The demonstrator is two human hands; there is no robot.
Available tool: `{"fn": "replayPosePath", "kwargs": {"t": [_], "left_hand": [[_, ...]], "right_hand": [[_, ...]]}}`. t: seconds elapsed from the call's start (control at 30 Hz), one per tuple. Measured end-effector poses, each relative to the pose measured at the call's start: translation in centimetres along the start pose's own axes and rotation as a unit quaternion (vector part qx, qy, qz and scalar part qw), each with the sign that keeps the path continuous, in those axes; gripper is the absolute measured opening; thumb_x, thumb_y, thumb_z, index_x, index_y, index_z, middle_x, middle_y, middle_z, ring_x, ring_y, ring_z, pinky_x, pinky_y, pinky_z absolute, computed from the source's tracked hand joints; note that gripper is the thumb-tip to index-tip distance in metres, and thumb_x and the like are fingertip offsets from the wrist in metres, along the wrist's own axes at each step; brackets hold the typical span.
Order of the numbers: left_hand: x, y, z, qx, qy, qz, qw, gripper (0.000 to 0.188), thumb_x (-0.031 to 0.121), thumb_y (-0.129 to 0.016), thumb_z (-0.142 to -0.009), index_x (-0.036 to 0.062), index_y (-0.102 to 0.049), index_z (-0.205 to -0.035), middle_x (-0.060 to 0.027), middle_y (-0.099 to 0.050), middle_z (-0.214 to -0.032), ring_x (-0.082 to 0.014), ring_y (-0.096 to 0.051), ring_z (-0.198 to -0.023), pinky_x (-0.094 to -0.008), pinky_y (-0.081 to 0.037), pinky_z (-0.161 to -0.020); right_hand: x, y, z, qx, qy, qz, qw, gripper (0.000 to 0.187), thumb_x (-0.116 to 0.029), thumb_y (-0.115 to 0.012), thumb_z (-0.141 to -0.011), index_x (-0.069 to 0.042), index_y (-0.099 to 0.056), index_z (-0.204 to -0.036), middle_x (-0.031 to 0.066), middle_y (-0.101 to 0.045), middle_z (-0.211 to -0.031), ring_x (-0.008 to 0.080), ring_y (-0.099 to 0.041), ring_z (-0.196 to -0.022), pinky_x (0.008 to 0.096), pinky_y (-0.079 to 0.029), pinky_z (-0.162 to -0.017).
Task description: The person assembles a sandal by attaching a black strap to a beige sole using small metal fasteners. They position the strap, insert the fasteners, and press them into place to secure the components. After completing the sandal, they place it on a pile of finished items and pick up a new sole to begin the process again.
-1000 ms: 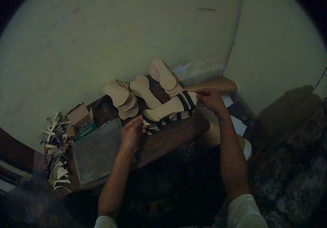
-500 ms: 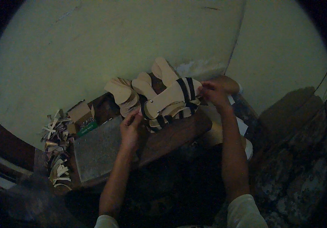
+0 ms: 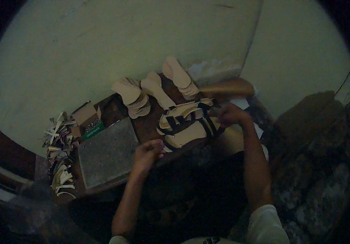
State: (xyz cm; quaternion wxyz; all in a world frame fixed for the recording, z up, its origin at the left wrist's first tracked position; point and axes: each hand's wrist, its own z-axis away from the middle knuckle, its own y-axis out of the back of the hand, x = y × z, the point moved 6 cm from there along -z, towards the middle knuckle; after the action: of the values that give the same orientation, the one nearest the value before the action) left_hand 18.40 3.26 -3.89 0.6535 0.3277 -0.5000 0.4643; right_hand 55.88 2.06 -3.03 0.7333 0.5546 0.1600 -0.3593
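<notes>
My left hand (image 3: 147,154) is closed at the left end of a beige shoe insole (image 3: 188,137). Two dark bands cross that insole towards its right end, and dark trim edges its left end. At the banded end my right hand (image 3: 231,114) has its fingers bent around the edge. Directly behind lie more insoles with black straps (image 3: 183,116), overlapping in a small pile that the held insole partly covers. Poor light hides the fingertips' exact grip.
Plain beige insoles stand in a left stack (image 3: 129,91), a middle stack (image 3: 157,90) and a right stack (image 3: 178,75) by the wall. To the left are a grey slab (image 3: 109,152), an open cardboard box (image 3: 87,118) of small pieces and a scrap heap (image 3: 61,148).
The banded insole has come nearer to me and lower, uncovering the strapped pile behind it. Both hands have moved with it, the left one slightly rightward.
</notes>
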Motion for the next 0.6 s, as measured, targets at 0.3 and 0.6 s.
{"fn": "replayPosePath", "kwargs": {"t": [0.3, 0.6], "left_hand": [[-1.0, 0.6, -1.7, 0.038, -0.059, -0.115, 0.991, 0.023, 0.007, -0.064, -0.086, -0.0055, -0.065, -0.105, -0.0099, -0.068, -0.084, -0.014, -0.064, -0.071, -0.0277, -0.052, -0.064], [-3.2, 1.7, -3.6, 0.099, -0.153, -0.204, 0.962, 0.02, 0.003, -0.065, -0.081, -0.002, -0.067, -0.101, -0.015, -0.071, -0.089, -0.0224, -0.069, -0.08, -0.0337, -0.053, -0.074]], "right_hand": [[-4.2, -0.8, 0.7, 0.049, 0.066, 0.147, 0.986, 0.021, -0.021, -0.079, -0.072, -0.001, -0.073, -0.077, 0.0073, -0.069, -0.067, 0.0123, -0.064, -0.055, 0.0313, -0.052, -0.056], [-2.9, -1.1, -0.3, 0.067, 0.021, 0.093, 0.993, 0.017, -0.018, -0.074, -0.076, -0.003, -0.073, -0.081, 0.0083, -0.067, -0.064, 0.0168, -0.063, -0.055, 0.0319, -0.052, -0.057]]}}
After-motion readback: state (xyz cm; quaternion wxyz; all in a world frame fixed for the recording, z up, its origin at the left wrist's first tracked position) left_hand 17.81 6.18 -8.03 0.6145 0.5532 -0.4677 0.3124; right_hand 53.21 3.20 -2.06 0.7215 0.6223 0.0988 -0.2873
